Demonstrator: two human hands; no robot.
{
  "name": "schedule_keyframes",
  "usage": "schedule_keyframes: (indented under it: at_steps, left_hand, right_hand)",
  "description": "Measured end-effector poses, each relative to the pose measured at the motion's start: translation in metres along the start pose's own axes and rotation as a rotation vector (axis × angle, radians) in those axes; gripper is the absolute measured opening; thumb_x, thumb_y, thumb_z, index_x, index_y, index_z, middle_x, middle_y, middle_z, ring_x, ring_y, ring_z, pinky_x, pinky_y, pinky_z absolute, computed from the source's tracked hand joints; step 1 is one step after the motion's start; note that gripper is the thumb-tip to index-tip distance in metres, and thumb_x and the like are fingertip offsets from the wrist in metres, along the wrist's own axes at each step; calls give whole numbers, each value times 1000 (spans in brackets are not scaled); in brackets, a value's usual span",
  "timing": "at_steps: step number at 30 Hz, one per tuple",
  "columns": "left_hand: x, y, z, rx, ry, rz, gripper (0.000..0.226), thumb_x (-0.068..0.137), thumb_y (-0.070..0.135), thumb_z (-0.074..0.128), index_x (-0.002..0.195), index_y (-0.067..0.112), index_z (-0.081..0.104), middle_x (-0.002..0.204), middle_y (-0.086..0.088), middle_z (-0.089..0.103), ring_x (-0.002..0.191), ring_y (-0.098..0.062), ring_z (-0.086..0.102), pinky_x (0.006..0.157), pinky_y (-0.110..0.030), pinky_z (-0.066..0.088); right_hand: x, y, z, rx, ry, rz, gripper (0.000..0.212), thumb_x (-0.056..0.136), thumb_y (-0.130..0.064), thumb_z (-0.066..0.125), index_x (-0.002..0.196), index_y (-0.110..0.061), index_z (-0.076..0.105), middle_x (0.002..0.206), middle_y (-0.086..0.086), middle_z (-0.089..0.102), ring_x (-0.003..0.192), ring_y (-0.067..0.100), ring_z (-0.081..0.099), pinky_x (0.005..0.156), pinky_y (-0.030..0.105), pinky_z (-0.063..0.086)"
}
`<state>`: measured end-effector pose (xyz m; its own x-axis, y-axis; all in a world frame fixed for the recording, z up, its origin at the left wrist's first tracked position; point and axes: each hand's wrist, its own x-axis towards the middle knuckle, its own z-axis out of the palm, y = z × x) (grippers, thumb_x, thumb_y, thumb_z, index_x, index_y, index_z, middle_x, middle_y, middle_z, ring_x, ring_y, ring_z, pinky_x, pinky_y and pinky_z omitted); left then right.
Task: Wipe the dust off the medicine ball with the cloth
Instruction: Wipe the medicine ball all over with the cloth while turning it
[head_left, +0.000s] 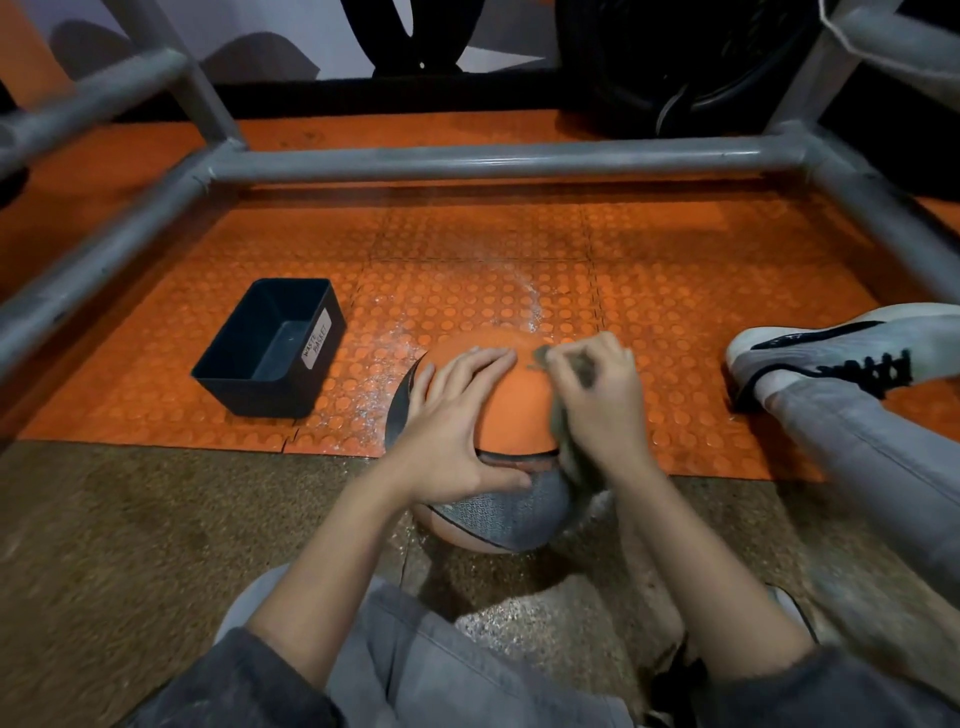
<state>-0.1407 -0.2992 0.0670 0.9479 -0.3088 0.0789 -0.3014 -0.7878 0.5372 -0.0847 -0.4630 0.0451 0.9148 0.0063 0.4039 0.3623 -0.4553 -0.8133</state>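
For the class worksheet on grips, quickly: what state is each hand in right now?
Left hand: open, fingers spread flat on the medicine ball.
Right hand: closed on the cloth, pressing it against the ball.

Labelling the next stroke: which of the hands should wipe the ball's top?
Right. The right hand grips the cloth against the medicine ball; the left hand lies flat, steadying it.
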Motion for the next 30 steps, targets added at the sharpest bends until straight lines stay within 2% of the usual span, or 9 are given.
schedule_keyframes:
  at_steps: [5, 7, 9, 11, 13, 17, 20, 24, 30]
  left_hand:
    - [3, 4, 0, -61, 71, -31, 95, 59, 77, 46, 143, 38, 24, 131, 43, 10, 124, 17, 3, 115, -35, -6]
    - [5, 4, 4, -52, 177, -95, 87, 64, 79, 39, 140, 39, 30, 137, 34, 20, 124, 13, 10, 115, -37, -2]
    - [3, 0, 3, -46, 222, -184, 90, 61, 82, 36, 140, 39, 31, 143, 18, 23, 128, 4, 11, 113, -36, 2]
    - [2, -4, -4, -39, 180, -244, 97, 56, 84, 37, 142, 39, 29, 144, 13, 23, 131, -3, 13, 112, -37, 6]
    - [2, -9, -14, -65, 86, -243, 100, 57, 81, 44, 145, 36, 26, 149, 14, 22, 135, -5, 13, 116, -42, 7]
    - [1, -16, -20, -310, -56, -176, 95, 61, 70, 59, 144, 39, 26, 147, 29, 14, 142, -3, 7, 117, -49, 13]
    - [-2, -13, -15, -300, -76, -112, 88, 62, 68, 60, 140, 46, 25, 146, 37, 11, 138, 9, 1, 118, -45, 3]
    - [0, -2, -12, -177, -113, -108, 92, 62, 64, 64, 137, 51, 13, 136, 43, 1, 126, 19, -4, 114, -39, -8]
    - [3, -7, -14, -184, -103, -107, 101, 52, 73, 62, 137, 51, 13, 130, 49, -2, 131, 14, 1, 117, -43, -1]
  right_hand:
    - [26, 16, -2, 77, -130, 172, 8, 90, -14, 62, 82, -16, 65, 88, -1, 55, 95, 20, 56, 83, 22, 41]
    - [5, 11, -2, 56, -28, 145, 9, 90, -14, 62, 82, -16, 65, 86, -4, 55, 96, 26, 54, 84, 22, 37]
    - [-25, 3, -2, 10, 67, 63, 8, 89, -15, 61, 82, -16, 63, 86, -3, 55, 91, 27, 53, 81, 10, 30]
    - [-49, -9, -2, -24, 88, -40, 10, 89, -21, 58, 81, -15, 63, 85, -3, 55, 85, 21, 49, 80, 9, 27]
    - [-66, -17, 1, -90, 57, -160, 17, 89, -26, 55, 81, -14, 64, 84, -3, 56, 82, 17, 46, 79, 21, 31]
    - [-57, -20, 3, -138, -12, -285, 18, 89, -28, 53, 82, -15, 65, 85, -4, 56, 82, 18, 46, 74, 32, 32]
    - [-16, -9, -3, -43, -18, -78, 14, 90, -22, 58, 76, -20, 62, 81, -8, 52, 84, 19, 49, 75, 25, 30]
    - [28, 11, -12, 148, -152, 277, 20, 91, -13, 61, 74, -23, 61, 93, 3, 58, 97, 24, 60, 86, 29, 46]
    - [-46, -19, -6, -73, -28, -95, 12, 88, -25, 55, 81, -20, 63, 85, -4, 56, 85, 23, 52, 79, 26, 32]
